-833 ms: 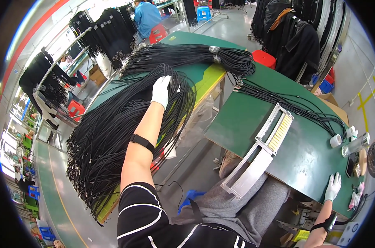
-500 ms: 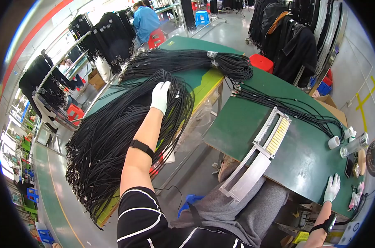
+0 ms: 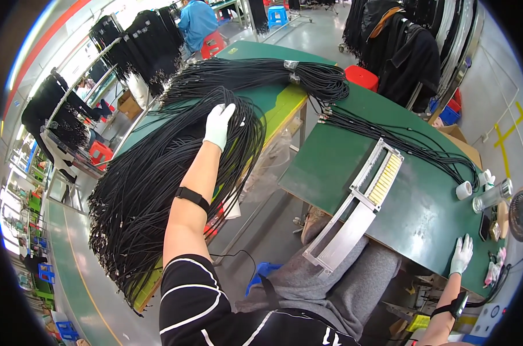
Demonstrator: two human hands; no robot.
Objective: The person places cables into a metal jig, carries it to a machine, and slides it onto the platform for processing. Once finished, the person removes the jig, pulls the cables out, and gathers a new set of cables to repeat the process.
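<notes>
My left hand (image 3: pixel 218 127), in a white glove, is at the looped end of a large pile of black cables (image 3: pixel 152 173) on the left bench. Its fingers are curled in on some strands; just which ones is hidden. My right hand (image 3: pixel 461 254), gloved too, lies flat with its fingers stretched out on the green table (image 3: pixel 414 225). Between the hands, a long metal fixture (image 3: pixel 362 202) with a row of yellowish slots reaches over the table's edge above my lap. A thinner bundle of black cables (image 3: pixel 400 138) is spread along the table's far side.
Behind the pile lies a tied cable bundle (image 3: pixel 244 75). Near the table's right edge are a white roll (image 3: pixel 464 190), a clear jar (image 3: pixel 492 196), a phone (image 3: pixel 485 226) and a small fan (image 3: pixel 522 219). A gap with clear plastic (image 3: pixel 271 161) separates bench and table. Beyond are a red stool (image 3: pixel 362 78) and cable racks.
My left hand has shifted slightly at the cable loops, its thumb and fingers now looking more separated. My right hand still rests on the table. The whole view has tilted a little.
</notes>
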